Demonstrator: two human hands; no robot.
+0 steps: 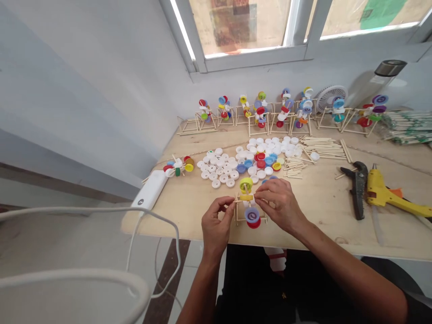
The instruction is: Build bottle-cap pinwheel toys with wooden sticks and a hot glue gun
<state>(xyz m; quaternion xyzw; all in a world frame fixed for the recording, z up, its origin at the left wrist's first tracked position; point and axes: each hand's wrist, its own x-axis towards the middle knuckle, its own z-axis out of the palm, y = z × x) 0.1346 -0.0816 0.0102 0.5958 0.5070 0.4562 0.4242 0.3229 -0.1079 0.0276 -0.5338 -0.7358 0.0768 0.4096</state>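
Both grips pinching, fingertips pressed together: left hand (218, 222) and right hand (278, 204) hold opposite sides of a small stick frame (243, 211) carrying yellow, purple and red bottle caps. Frame sits near the front edge of the plywood table (320, 202), rough pale wood. White round caps (219, 170) heaped just behind it; bare wood open on the right, before black pliers (357, 189) and a yellow glue gun (381, 191).

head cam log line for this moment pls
left hand gripping wooden stick frame | right hand at yellow bottle cap | yellow glue gun right of hands
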